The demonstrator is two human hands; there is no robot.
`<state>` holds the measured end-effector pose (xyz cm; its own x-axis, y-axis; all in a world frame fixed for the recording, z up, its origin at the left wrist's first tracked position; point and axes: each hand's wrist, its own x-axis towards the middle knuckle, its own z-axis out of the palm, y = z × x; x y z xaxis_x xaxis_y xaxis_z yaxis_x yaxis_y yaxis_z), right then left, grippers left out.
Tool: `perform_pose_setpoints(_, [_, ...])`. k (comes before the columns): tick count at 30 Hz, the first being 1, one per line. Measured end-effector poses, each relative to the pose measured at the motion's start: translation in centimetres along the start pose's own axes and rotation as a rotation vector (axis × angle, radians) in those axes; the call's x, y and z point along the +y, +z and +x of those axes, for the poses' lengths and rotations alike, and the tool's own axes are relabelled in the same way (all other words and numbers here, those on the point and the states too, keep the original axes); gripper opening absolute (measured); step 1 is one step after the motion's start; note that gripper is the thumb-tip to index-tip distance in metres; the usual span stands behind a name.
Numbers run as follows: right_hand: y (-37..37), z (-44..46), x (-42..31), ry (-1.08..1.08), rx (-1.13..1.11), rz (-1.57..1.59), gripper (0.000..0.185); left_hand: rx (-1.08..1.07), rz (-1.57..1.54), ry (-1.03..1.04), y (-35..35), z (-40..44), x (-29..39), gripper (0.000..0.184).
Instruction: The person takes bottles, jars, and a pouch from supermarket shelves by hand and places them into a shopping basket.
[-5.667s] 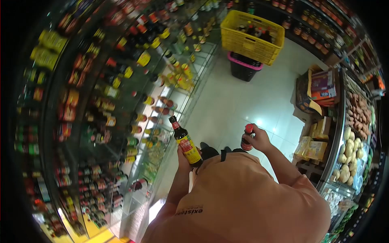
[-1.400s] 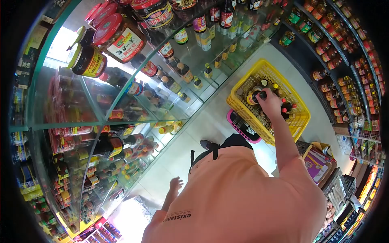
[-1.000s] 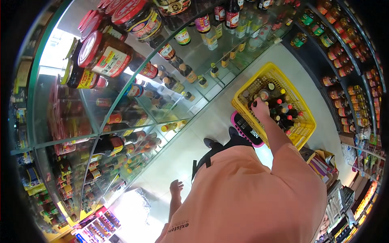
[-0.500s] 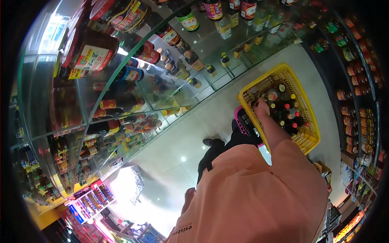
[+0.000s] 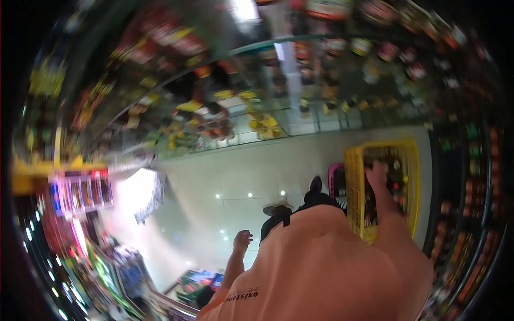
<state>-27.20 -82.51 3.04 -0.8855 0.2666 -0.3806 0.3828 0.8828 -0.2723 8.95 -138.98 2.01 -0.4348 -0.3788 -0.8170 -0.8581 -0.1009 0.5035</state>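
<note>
My right hand [image 5: 377, 174] reaches down into a yellow plastic basket [image 5: 354, 187], near its left side. Its fingers look curled, but motion blur hides what is in them. Dark bottles with red and yellow caps [image 5: 397, 187] stand in the basket beside the hand, partly covered by my forearm. My left hand [image 5: 243, 241] hangs over the floor by my left side, fingers loosely bent and apart, holding nothing.
A pink-rimmed basket [image 5: 335, 182] is on the floor left of the yellow one. Glass shelves [image 5: 300, 131] of bottles and jars run ahead. A dark shelf of jars [image 5: 474, 182] stands at right, a bright silvery object [image 5: 151, 192] at left.
The view has swung, so the shelves now lie across the top and the yellow basket appears lower and more upright. More of my left hand shows. My right hand is still in the basket.
</note>
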Motion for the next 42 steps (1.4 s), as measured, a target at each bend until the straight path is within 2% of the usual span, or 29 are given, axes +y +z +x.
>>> perform_pose_setpoints(1, [-1.5,-0.7,-1.7,-0.002,-0.034,-0.100,0.038,0.045,0.009,0.018,-0.5,-0.5,-0.7,0.031])
perform_pose_setpoints(2, [1.0,0.5,0.5,-0.122,0.107,-0.074,0.035,0.084,-0.020,-0.002,-1.0,-1.2,-1.4,0.032])
perform_pose_setpoints(3, [0.7,-0.1,-0.9,-0.112,0.184,0.040,0.032,0.131,-0.095,0.000,-1.8,-1.2,-3.2,0.032])
perform_pose_setpoints(4, [-0.1,-0.7,-2.8,-0.078,0.168,0.082,0.029,0.114,-0.117,-0.044,-2.7,-1.4,-5.2,0.032])
perform_pose_setpoints(5, [1.4,0.3,-2.6,-0.179,0.251,0.077,0.026,0.092,-0.137,-0.085,-3.5,-1.6,-7.4,0.033])
perform_pose_setpoints(6, [1.1,-0.9,-5.6,-0.153,0.259,0.089,0.025,0.103,-0.143,-0.146,-4.1,-1.8,-9.4,0.035])
perform_pose_setpoints(7, [1.8,-1.0,-7.4,-0.214,0.219,0.149,0.026,0.133,-0.203,-0.145,-4.7,-1.9,-11.6,0.035])
perform_pose_setpoints(9, [4.2,-2.0,-11.1,-0.315,0.167,0.197,0.026,0.094,-0.280,-0.284,-6.1,-2.1,-15.6,0.037])
perform_pose_setpoints(11, [8.6,-4.0,-14.7,-0.566,0.138,0.164,0.028,0.113,-0.361,-0.303,-7.6,-2.9,-17.7,0.037])
perform_pose_setpoints(13, [11.9,-7.8,-18.6,-0.707,-0.078,-0.053,0.031,0.146,-0.368,-0.323,-9.2,-3.0,-18.8,0.038])
perform_pose_setpoints(15, [15.7,-11.3,-21.4,-0.497,-0.624,0.080,0.034,0.178,-0.444,-0.287,-11.0,-2.9,-20.3,0.038])
perform_pose_setpoints(17, [19.4,-14.5,-23.1,-0.480,-0.884,-0.047,0.037,0.219,-0.510,-0.245,-13.2,-2.9,-21.8,0.038])
perform_pose_setpoints(21, [25.8,-18.3,-26.3,-0.509,-0.941,-0.214,0.037,0.312,-0.686,-0.183,-17.2,-3.2,-24.8,0.036])
perform_pose_setpoints(23, [28.6,-18.4,-28.0,-0.535,-0.827,-0.166,0.031,0.357,-0.747,-0.183,-18.6,-3.6,-27.3,0.035])
perform_pose_setpoints(26, [27.8,-21.1,-35.0,-0.456,-0.854,-0.049,0.027,0.427,-0.883,-0.300,-19.4,-4.4,-31.4,0.032])
perform_pose_setpoints(31, [29.3,-23.3,-44.3,-0.478,-0.851,-0.086,0.027,0.412,-0.949,-0.448,-18.8,-4.4,-36.0,0.032])
perform_pose_setpoints(33, [30.3,-24.2,-47.0,-0.468,-0.882,-0.102,0.028,0.387,-0.991,-0.486,-19.7,-4.0,-35.2,0.033])
perform_pose_setpoints(36, [32.9,-25.5,-49.9,-0.468,-0.910,-0.198,0.030,0.353,-1.033,-0.401,-20.6,-2.8,-33.1,0.033])
perform_pose_setpoints(38, [35.4,-26.0,-51.5,-0.501,-0.987,-0.346,0.028,0.377,-0.929,-0.349,-22.5,-1.7,-30.9,0.034])
perform_pose_setpoints(42, [39.7,-27.7,-57.2,-0.481,-1.117,-0.413,0.028,0.420,-0.792,-0.283,-29.0,-1.3,-26.2,0.033])
